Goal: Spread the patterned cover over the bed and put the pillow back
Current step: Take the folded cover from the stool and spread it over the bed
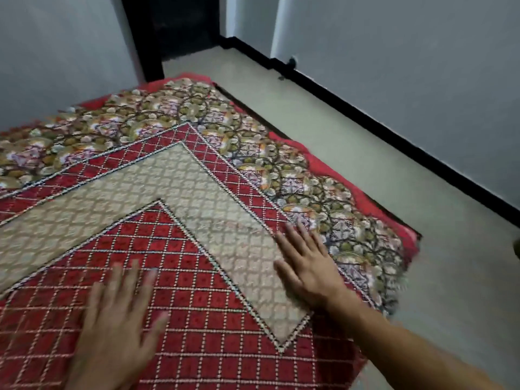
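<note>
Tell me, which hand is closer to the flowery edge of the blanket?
Right. The right hand lies flat right beside the flowery edge; the left hand rests further in, on the red checked middle.

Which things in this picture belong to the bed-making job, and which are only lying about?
Belong to the job:
patterned cover, spread out
left hand and right hand, both flat on it
(the pillow is not in view)

Only lying about:
floor
dark doorway
black skirting board
small dark thing at the wall's foot
</note>
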Demonstrator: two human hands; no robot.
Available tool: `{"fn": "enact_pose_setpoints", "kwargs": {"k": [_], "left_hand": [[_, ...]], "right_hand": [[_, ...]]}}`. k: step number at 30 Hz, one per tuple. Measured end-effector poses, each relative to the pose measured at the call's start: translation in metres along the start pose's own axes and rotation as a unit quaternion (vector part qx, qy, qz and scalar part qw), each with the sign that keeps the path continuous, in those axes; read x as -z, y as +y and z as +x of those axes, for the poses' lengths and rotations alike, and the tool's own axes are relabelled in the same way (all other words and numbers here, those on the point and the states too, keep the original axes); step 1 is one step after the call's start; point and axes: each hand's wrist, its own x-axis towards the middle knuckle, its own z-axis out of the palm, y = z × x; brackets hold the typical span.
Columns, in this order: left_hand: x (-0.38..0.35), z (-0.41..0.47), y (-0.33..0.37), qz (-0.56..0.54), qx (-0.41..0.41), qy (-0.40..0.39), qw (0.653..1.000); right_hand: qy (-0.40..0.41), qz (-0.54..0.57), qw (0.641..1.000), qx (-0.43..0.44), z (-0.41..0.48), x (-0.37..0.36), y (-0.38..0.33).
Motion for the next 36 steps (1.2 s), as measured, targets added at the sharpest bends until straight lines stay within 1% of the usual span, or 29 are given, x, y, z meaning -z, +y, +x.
{"fn": "enact_pose_setpoints", "kwargs": {"k": [1, 2, 3, 4, 6, 7, 8, 9, 10, 12, 13, 14, 15, 16, 17, 18, 19, 20, 22, 24, 25, 26, 28, 29, 30, 33, 34, 35, 36], "left_hand": [[-0.011, 0.001, 0.029, -0.019, -0.042, -0.002, 0.999], [-0.019, 0.004, 0.059, 0.003, -0.058, -0.010, 0.998], [-0.032, 0.008, 0.084, -0.005, -0.069, -0.044, 0.997], [-0.042, 0.016, 0.111, -0.017, -0.076, -0.059, 0.995], [-0.061, 0.029, 0.162, 0.008, -0.104, -0.075, 0.992], [-0.072, 0.033, 0.194, 0.005, -0.114, -0.087, 0.990], [-0.079, 0.040, 0.223, -0.003, -0.126, -0.082, 0.989], [-0.089, 0.049, 0.254, 0.004, -0.129, -0.079, 0.989], [-0.096, 0.056, 0.284, 0.007, -0.132, -0.093, 0.987], [-0.105, 0.066, 0.333, 0.006, -0.148, -0.100, 0.984], [-0.109, 0.071, 0.354, 0.012, -0.159, -0.106, 0.982], [-0.114, 0.075, 0.375, 0.011, -0.170, -0.114, 0.979], [-0.117, 0.077, 0.394, 0.011, -0.181, -0.120, 0.976], [-0.120, 0.076, 0.408, 0.015, -0.192, -0.119, 0.974], [-0.123, 0.075, 0.422, 0.019, -0.200, -0.122, 0.972], [-0.127, 0.073, 0.433, 0.020, -0.204, -0.122, 0.971], [-0.131, 0.070, 0.441, 0.026, -0.207, -0.122, 0.970], [-0.135, 0.066, 0.446, 0.033, -0.209, -0.125, 0.969], [-0.141, 0.056, 0.448, 0.066, -0.228, -0.133, 0.962], [-0.147, 0.046, 0.447, 0.118, -0.277, -0.147, 0.942], [-0.149, 0.042, 0.446, 0.136, -0.292, -0.145, 0.936], [-0.149, 0.041, 0.448, 0.137, -0.293, -0.138, 0.936], [-0.149, 0.042, 0.451, 0.103, -0.266, -0.119, 0.951], [-0.149, 0.044, 0.452, 0.100, -0.262, -0.122, 0.952], [-0.151, 0.045, 0.450, 0.115, -0.272, -0.140, 0.945], [-0.162, 0.043, 0.437, 0.195, -0.356, -0.174, 0.897], [-0.162, 0.044, 0.437, 0.190, -0.371, -0.174, 0.892], [-0.158, 0.049, 0.440, 0.163, -0.384, -0.162, 0.894], [-0.153, 0.057, 0.444, 0.122, -0.391, -0.136, 0.902]], "right_hand": [[0.001, -0.005, 0.999, -0.050, -0.003, 0.002, 0.032], [-0.008, -0.009, 0.994, -0.107, -0.009, 0.008, 0.071], [-0.012, -0.022, 0.985, -0.170, -0.018, 0.012, 0.108], [-0.013, -0.026, 0.973, -0.229, -0.028, 0.016, 0.141], [-0.011, 0.027, 0.938, -0.345, -0.041, 0.021, 0.191], [-0.012, 0.066, 0.909, -0.411, -0.046, 0.015, 0.221], [-0.008, 0.110, 0.880, -0.462, -0.049, 0.012, 0.242], [-0.003, 0.183, 0.845, -0.502, -0.053, 0.010, 0.262], [-0.009, 0.282, 0.805, -0.522, -0.059, 0.011, 0.274], [-0.063, 0.472, 0.704, -0.528, -0.073, 0.017, 0.274], [-0.073, 0.549, 0.657, -0.512, -0.076, 0.018, 0.272], [-0.061, 0.594, 0.630, -0.497, -0.075, 0.016, 0.274], [-0.019, 0.619, 0.614, -0.490, -0.071, 0.013, 0.276], [0.040, 0.603, 0.624, -0.495, -0.067, 0.006, 0.276], [0.107, 0.563, 0.648, -0.502, -0.064, 0.000, 0.283], [0.161, 0.503, 0.683, -0.505, -0.063, 0.003, 0.288], [0.199, 0.452, 0.709, -0.503, -0.063, 0.006, 0.293], [0.224, 0.427, 0.723, -0.496, -0.066, 0.010, 0.296], [0.217, 0.404, 0.741, -0.490, -0.073, 0.007, 0.299], [0.198, 0.394, 0.748, -0.496, -0.069, -0.005, 0.298], [0.204, 0.395, 0.743, -0.501, -0.062, -0.012, 0.296], [0.222, 0.394, 0.735, -0.504, -0.055, -0.015, 0.295], [0.246, 0.387, 0.729, -0.508, -0.050, -0.023, 0.294], [0.235, 0.383, 0.736, -0.507, -0.052, -0.030, 0.294], [0.207, 0.377, 0.749, -0.504, -0.055, -0.036, 0.293], [0.106, 0.361, 0.788, -0.488, -0.055, -0.042, 0.297], [0.069, 0.342, 0.803, -0.483, -0.050, -0.035, 0.300], [0.035, 0.307, 0.819, -0.483, -0.046, -0.024, 0.303], [0.018, 0.262, 0.835, -0.484, -0.042, -0.013, 0.305]]}}
